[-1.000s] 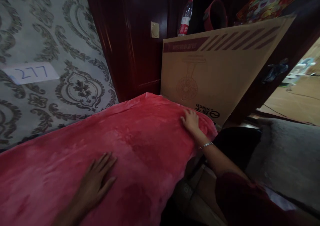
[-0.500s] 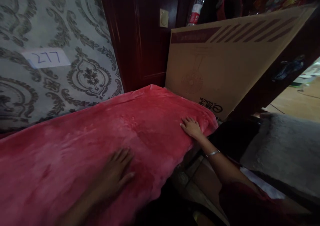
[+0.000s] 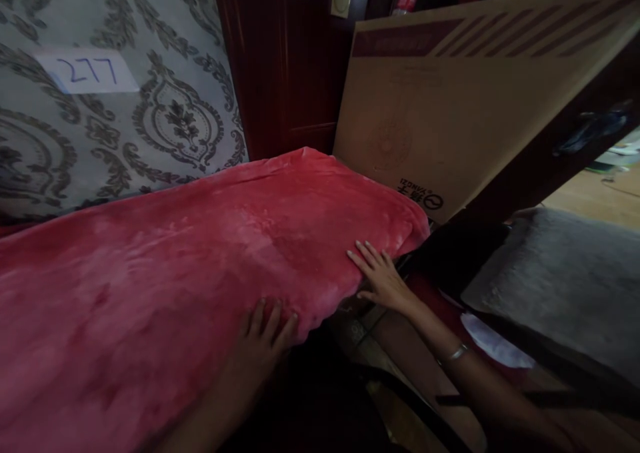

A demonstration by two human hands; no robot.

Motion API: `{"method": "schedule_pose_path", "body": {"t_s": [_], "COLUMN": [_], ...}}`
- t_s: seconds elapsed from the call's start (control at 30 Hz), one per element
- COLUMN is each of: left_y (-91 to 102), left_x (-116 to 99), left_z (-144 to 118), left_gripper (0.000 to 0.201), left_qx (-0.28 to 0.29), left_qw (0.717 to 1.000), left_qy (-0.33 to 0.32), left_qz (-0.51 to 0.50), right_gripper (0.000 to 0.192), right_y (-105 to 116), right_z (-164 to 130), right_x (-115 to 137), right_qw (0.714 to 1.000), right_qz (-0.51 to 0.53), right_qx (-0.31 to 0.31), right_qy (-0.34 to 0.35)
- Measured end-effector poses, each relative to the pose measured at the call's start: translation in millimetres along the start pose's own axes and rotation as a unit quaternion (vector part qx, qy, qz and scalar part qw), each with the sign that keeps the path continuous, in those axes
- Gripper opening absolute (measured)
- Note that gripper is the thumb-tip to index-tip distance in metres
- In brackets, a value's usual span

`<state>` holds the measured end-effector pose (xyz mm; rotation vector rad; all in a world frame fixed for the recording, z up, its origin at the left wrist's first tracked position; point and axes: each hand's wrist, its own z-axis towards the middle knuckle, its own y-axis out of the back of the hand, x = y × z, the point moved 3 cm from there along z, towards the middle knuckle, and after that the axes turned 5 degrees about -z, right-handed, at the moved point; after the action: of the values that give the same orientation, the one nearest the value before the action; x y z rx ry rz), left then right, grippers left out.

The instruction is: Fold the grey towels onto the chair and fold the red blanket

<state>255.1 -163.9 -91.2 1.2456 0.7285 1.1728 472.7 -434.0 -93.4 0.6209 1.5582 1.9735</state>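
Red plush cover (image 3: 200, 253): lies lengthwise along the patterned wall (image 3: 175, 133), far end pretty much up against the cardboard box (image 3: 425, 106)
Left grip (image 3: 253, 356): rests on the cover at its near edge, kinda relaxed, fingers a bit spread, thumb hidden
Right grip (image 3: 384, 283): sits further along that same edge, spread nice and wide, fingertips on the fabric, thumb poking out past it
Bracelet (image 3: 459, 352): silver, worn around the right wrist
Box print: shows stripes up top, plus upside-down YANGZI lettering near the bottom
Paper tag (image 3: 90, 71): sticks to the wall, reads 277
Grey fuzzy cushion or cloth (image 3: 565, 293): off to the right, well apart from the cover, can't tell which
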Motion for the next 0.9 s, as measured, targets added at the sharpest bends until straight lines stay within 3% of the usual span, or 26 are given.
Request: {"method": "schedule_pose_path", "body": {"t_s": [0.17, 0.3, 0.37, 0.4, 0.47, 0.53, 0.7, 0.83, 0.9], "left_y": [19.7, 19.3, 11.5, 7.2, 0.4, -3.3, -4.1, 10.5, 23.8], "left_x": [8, -5, -16, -21, -28, -32, -27, -21, -17], "left_z": [1, 4, 6, 7, 9, 10, 13, 16, 18], "left_gripper": [0.055, 0.058, 0.066, 0.070, 0.073, 0.075, 0.065, 0.052, 0.046], "left_qx": [0.052, 0.000, -0.014, -0.013, -0.007, -0.004, -0.001, -0.007, -0.047], "left_qw": [0.996, 0.998, 1.000, 1.000, 1.000, 1.000, 0.999, 1.000, 0.998], "left_qy": [-0.012, -0.027, -0.012, -0.001, 0.012, 0.017, 0.036, 0.000, -0.009], "left_qz": [-0.070, -0.054, -0.026, -0.011, 0.014, 0.023, 0.027, -0.008, -0.052], "right_gripper": [0.082, 0.068, 0.058, 0.050, 0.034, 0.027, 0.030, 0.030, 0.027], "right_y": [-15, -18, -20, -22, -32, -45, -65, -59, -50], "right_z": [0, -2, -7, -10, -20, -29, -30, -20, -15], "right_x": [10, 3, -6, -12, -24, -33, -40, -45, -49], "right_qw": [0.996, 0.990, 0.971, 0.947, 0.870, 0.802, 0.708, 0.629, 0.598], "right_qz": [-0.031, 0.043, 0.149, 0.222, 0.353, 0.431, 0.566, 0.651, 0.675], "right_qx": [-0.079, -0.136, -0.171, -0.193, -0.233, -0.243, -0.201, -0.207, -0.221], "right_qy": [-0.011, -0.015, -0.072, -0.129, -0.254, -0.335, -0.370, -0.370, -0.371]}}
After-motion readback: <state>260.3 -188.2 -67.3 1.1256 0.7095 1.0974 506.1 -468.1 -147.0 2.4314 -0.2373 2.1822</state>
